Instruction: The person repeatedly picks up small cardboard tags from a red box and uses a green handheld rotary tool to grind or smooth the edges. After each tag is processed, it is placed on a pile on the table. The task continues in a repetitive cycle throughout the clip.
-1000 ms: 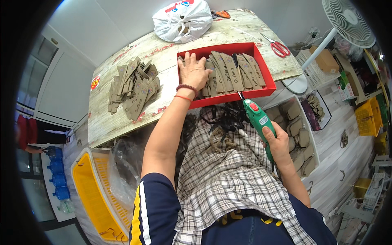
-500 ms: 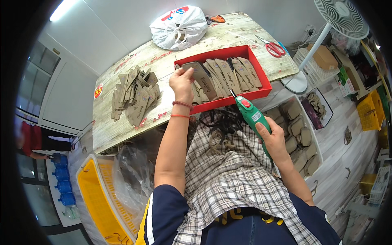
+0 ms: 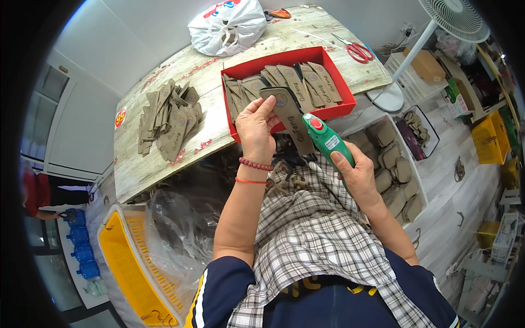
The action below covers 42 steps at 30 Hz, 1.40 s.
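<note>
My left hand point(image 3: 256, 128) pinches the top end of a flat tan tab point(image 3: 292, 121) with dark print and a small round emblem. The tab hangs tilted over the near edge of a red box point(image 3: 342, 83). My right hand point(image 3: 358, 172) is wrapped round a green hand-held power tool point(image 3: 331, 143) with a red button, its thumb along the side. The tool's front end lies against or just over the tab's right edge; its tip is hidden from me. Similar tabs point(image 3: 322, 85) stand in rows inside the box. A loose pile of them point(image 3: 169, 120) lies on the table to the left.
On the worn table point(image 3: 208, 82) sit a tied white plastic bag point(image 3: 232, 30) and red-handled scissors point(image 3: 359, 53). A standing fan point(image 3: 385, 98) is at the right. Below are a bin of tan pads point(image 3: 396, 164) and a yellow basket point(image 3: 123, 257). Another person point(image 3: 38, 191) stands far left.
My left hand has lifted the tab out of the box and brought it nearer to me. The tool has met it from the right, and its tip has passed out of sight.
</note>
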Available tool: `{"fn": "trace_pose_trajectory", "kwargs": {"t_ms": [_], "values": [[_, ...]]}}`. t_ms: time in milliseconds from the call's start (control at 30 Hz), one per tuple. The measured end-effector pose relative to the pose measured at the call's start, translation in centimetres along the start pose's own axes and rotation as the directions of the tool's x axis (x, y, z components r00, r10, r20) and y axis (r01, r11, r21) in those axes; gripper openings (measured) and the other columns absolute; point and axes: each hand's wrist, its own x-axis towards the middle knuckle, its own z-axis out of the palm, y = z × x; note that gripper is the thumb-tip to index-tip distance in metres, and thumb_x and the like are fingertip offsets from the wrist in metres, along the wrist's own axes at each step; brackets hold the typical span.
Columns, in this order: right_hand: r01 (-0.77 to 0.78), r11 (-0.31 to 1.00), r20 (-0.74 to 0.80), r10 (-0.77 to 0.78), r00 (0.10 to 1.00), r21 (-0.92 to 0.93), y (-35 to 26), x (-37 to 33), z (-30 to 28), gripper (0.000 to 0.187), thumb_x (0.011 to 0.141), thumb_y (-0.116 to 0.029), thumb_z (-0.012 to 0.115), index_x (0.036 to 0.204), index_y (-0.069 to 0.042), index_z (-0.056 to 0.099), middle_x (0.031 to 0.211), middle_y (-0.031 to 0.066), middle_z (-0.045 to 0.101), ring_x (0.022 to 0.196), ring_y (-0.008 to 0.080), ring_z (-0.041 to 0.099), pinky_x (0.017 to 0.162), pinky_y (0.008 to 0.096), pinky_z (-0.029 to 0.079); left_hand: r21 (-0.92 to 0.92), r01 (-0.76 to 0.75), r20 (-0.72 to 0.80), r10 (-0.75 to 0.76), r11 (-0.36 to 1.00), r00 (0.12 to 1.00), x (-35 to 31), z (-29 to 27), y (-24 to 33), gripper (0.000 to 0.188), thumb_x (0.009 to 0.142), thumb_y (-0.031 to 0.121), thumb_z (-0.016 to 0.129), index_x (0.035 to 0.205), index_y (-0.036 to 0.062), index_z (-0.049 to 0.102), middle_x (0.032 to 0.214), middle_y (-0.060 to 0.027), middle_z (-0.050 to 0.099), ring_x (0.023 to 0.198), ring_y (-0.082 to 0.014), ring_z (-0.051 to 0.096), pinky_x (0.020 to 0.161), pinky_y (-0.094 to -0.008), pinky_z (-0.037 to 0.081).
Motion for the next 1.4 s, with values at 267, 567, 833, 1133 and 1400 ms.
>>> {"fn": "trace_pose_trajectory", "kwargs": {"t_ms": [267,567,833,1133,1400], "values": [[-0.022,1.000,-0.026,0.023,0.999,0.021,0.7,-0.3,-0.7,0.044,0.090,-0.037,0.067,0.112,0.001,0.062,0.068,-0.0015,0.055,0.057,0.0048,0.046,0.051,0.0225,0.040,0.079,0.037,0.040,-0.040,0.996,0.998,-1.2,0.6,-1.1,0.003,0.089,0.005,0.065,0.090,0.0021,0.066,0.085,-0.0078,0.071,0.070,-0.0143,0.067,0.063,-0.0274,0.055],[-0.027,0.997,-0.007,0.027,1.000,0.066,0.2,-0.1,-0.8,0.042,0.091,-0.037,0.066,0.111,0.001,0.062,0.068,-0.0015,0.054,0.056,0.0049,0.046,0.051,0.0222,0.039,0.235,-0.024,0.113,-0.003,0.972,0.994,-1.9,0.3,-0.8,0.005,0.086,0.004,0.068,0.088,0.0005,0.067,0.081,-0.0051,0.070,0.067,-0.0097,0.064,0.060,-0.0231,0.051],[-0.025,0.998,0.025,0.023,0.999,0.051,0.3,-0.2,-1.0,0.042,0.091,-0.037,0.066,0.109,0.001,0.062,0.067,-0.0022,0.052,0.057,0.0044,0.046,0.050,0.0219,0.038,0.373,-0.153,0.194,0.085,0.915,0.977,-1.3,0.7,1.3,0.012,0.086,0.006,0.068,0.094,-0.0026,0.070,0.079,-0.0019,0.069,0.065,-0.0043,0.059,0.057,-0.0183,0.047],[-0.020,0.997,0.047,0.016,0.999,0.071,-0.1,-0.2,-1.0,0.042,0.091,-0.037,0.066,0.109,0.001,0.062,0.069,-0.0021,0.052,0.058,0.0043,0.046,0.051,0.0219,0.038,0.488,-0.138,0.298,-0.016,0.862,0.955,-0.8,0.2,1.6,0.012,0.086,0.006,0.068,0.092,-0.0035,0.070,0.078,-0.0004,0.067,0.068,-0.0038,0.057,0.060,-0.0186,0.047],[-0.006,0.997,0.059,0.002,0.998,0.079,-0.1,0.1,-1.2,0.040,0.091,-0.036,0.066,0.108,0.000,0.062,0.069,-0.0029,0.053,0.059,0.0043,0.046,0.052,0.0218,0.038,0.658,-0.236,0.444,-0.116,0.715,0.888,-0.4,-0.3,2.2,0.013,0.085,0.007,0.068,0.092,-0.0041,0.070,0.076,-0.0009,0.066,0.072,-0.0052,0.056,0.065,-0.0220,0.046]]}}
